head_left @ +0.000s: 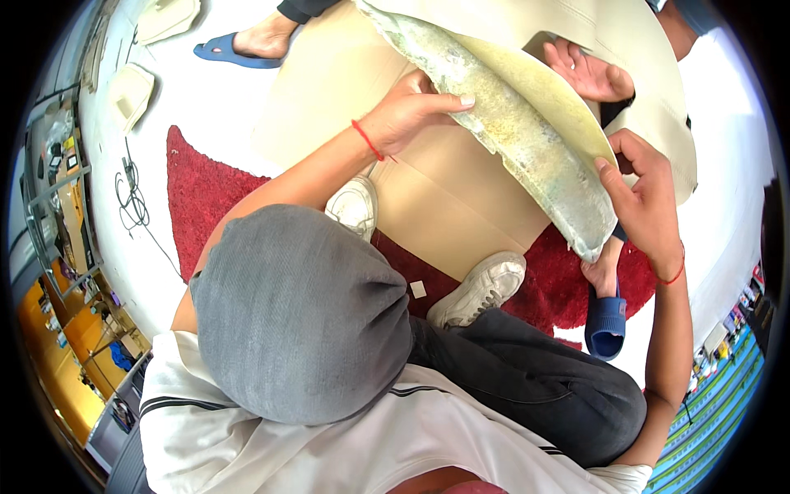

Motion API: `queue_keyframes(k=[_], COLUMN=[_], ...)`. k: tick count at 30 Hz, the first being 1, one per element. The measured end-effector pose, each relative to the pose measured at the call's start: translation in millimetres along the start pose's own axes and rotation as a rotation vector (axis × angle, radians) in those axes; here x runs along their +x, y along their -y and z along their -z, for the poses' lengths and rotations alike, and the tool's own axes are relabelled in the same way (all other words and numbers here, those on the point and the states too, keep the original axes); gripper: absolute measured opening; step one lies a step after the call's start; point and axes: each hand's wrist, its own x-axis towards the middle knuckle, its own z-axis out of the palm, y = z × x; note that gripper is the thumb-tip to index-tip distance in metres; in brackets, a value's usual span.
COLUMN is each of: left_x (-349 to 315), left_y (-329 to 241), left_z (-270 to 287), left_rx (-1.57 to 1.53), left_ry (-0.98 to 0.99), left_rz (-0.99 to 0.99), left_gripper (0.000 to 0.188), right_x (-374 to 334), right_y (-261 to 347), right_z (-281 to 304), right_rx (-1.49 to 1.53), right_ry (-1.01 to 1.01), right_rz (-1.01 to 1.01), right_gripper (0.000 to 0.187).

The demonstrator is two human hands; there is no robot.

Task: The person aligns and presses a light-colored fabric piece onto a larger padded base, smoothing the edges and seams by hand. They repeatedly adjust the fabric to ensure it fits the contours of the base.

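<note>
A long, curved panel (514, 123) with a mottled grey-yellow face and a ragged lower edge slants across the upper middle. My left hand (415, 107) is closed on its left edge, thumb on the mottled face and fingers mostly hidden behind. Near the panel's lower right end, my right hand (642, 185) pinches the smooth cream rim between thumb and fingers. Behind the panel spreads a large cream leather-like piece (642, 33) with a seam; whether the two are joined I cannot tell. Another person's open hand (588, 72) shows in an opening there, palm up.
Under the panel lies a tan sheet (329, 90), over a red rug (202, 173). My white shoes (485, 288) rest close by. Another person's feet wear blue sandals (606, 325). A rounded grey cloth shape (300, 317) fills the near left. A black cable (133, 198) and cream moulded pieces (132, 95) lie left.
</note>
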Motion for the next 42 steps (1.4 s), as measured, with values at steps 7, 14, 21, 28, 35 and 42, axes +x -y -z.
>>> queue_keyframes(k=[7,14,21,28,35,42], left_x=[-12,-23,-18,-28,-31,-25], left_y=[-6,-21,-37,-34,-27,-30], left_z=[-12,6,25,28,16,9], left_rx=[-0.015,-0.072,-0.136,-0.055,-0.003,0.011], left_ry=[0.009,-0.104,-0.115,-0.078,-0.073,-0.124], left_rz=[-0.050,-0.138,-0.074,-0.090,-0.226,-0.151], left_gripper=[0.051,0.047,0.038,0.044,0.041,0.037], right_x=[68,119,138,178,162,151], right_y=[91,84,98,73,116,92], right_z=[-87,-85,-98,-62,-61,-87], right_rx=[-0.369,-0.559,-0.604,0.244,-0.223,-0.138], right_ry=[-0.322,-0.099,-0.213,0.168,0.206,-0.011], right_rz=[0.662,0.428,0.491,-0.163,0.031,0.257], right_gripper=[0.037,0.024,0.014,0.025,0.031,0.025])
